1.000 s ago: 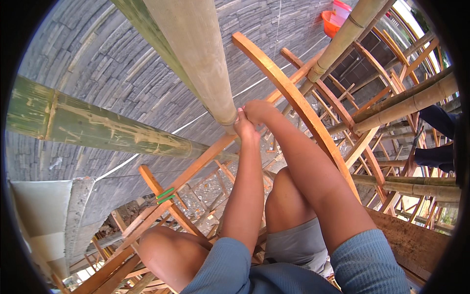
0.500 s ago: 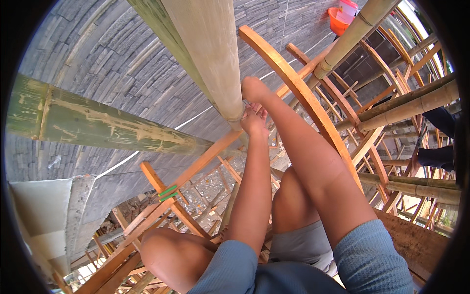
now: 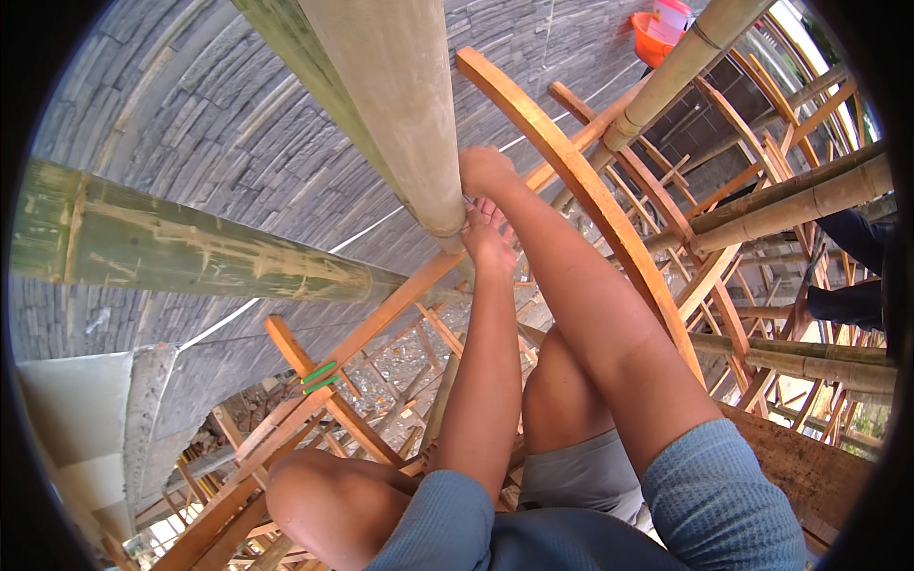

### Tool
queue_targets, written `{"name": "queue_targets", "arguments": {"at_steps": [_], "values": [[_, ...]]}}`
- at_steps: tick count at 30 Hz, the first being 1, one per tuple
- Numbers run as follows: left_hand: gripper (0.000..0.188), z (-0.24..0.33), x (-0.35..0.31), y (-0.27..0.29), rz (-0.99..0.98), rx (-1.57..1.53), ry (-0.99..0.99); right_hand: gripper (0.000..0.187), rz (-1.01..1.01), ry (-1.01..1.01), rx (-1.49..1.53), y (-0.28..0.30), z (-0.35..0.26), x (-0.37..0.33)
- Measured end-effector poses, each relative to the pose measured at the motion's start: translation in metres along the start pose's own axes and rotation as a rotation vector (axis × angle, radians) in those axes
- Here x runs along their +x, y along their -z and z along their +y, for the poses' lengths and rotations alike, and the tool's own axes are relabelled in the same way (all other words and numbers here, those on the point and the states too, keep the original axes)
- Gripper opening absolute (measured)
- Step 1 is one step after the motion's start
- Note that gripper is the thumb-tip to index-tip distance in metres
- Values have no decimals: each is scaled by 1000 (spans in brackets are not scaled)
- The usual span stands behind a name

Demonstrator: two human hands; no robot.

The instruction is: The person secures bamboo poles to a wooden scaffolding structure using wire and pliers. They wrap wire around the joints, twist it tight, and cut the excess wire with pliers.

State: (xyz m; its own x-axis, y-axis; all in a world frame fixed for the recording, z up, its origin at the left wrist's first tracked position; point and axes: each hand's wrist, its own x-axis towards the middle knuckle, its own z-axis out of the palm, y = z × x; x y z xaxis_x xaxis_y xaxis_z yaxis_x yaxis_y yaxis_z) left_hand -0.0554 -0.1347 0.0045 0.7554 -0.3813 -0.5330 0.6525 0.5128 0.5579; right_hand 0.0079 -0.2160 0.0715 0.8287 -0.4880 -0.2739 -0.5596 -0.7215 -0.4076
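Observation:
A thick pale bamboo pole (image 3: 395, 114) comes down from the top, and both my hands are against the right side of its lower end. My right hand (image 3: 486, 172) is the upper one; it is closed, with its fingertips hidden by the pole and the hand itself. Just below it, my left hand (image 3: 488, 234) has bent fingers pinched close to the pole. What either hand grips is too small or hidden to make out. A wooden batten (image 3: 395, 303) runs slantwise past the pole's lower end.
A green bamboo pole (image 3: 205, 243) lies across the left, before a grey stone-clad wall (image 3: 219, 124). A curved-looking timber (image 3: 581, 171) stands right of my hands. Green strapping (image 3: 319, 378) binds crossed battens. Timber and bamboo framing fills the right, near a person's dark sleeve (image 3: 847, 305). An orange basin (image 3: 652, 43) is far right.
The view has shifted a little, so most things sit slightly further left. My hands stay at the same part of the pole, with the left fingers moving slightly.

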Motion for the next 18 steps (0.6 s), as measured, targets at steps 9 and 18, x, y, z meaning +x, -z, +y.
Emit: {"name": "queue_targets", "arguments": {"at_steps": [9,18], "values": [[22,-10,28,13,-92,-287,81,22,-294,113,5,6,22,10],[34,5,29,10,36,-162,186,20,-513,190,306,5,46,21]]}}
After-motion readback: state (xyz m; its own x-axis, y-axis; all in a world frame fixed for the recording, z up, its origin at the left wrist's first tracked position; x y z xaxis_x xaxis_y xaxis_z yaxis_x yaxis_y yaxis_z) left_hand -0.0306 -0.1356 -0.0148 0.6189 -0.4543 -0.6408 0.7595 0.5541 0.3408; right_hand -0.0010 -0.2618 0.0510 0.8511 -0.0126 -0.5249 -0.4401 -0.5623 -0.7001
